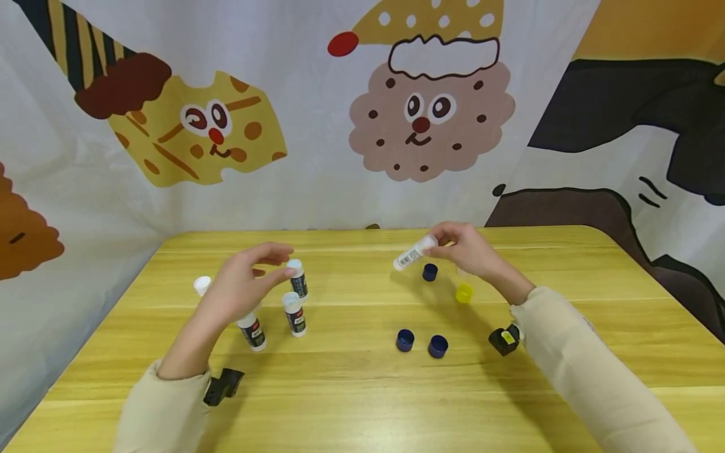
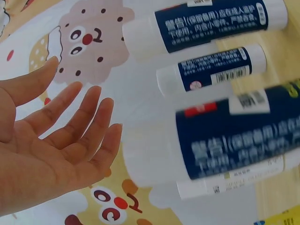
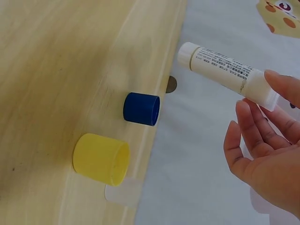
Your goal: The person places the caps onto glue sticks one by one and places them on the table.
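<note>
My right hand (image 1: 467, 248) pinches one end of a white glue stick (image 1: 410, 257) and holds it tilted above the table. In the right wrist view, its printed label faces the camera. Over on the left, my left hand (image 1: 240, 283) is raised with relaxed fingers and holds nothing. Beside it stand uncapped glue sticks with navy labels: one at the back (image 1: 298, 281), one in the middle (image 1: 294, 314) and one at the front (image 1: 253, 333). A white-labelled stick (image 2: 239, 178) shows behind the nearest navy one in the left wrist view; my left hand partly hides this group from the head view.
Three dark blue caps lie on the wooden table (image 1: 340, 396): one far (image 1: 430, 272), two nearer (image 1: 404, 340) (image 1: 438, 346). A yellow cap (image 1: 464, 292) sits below my right hand, with a translucent cap (image 3: 123, 193) beside it. A cartoon-print cloth (image 1: 317, 126) hangs behind the table.
</note>
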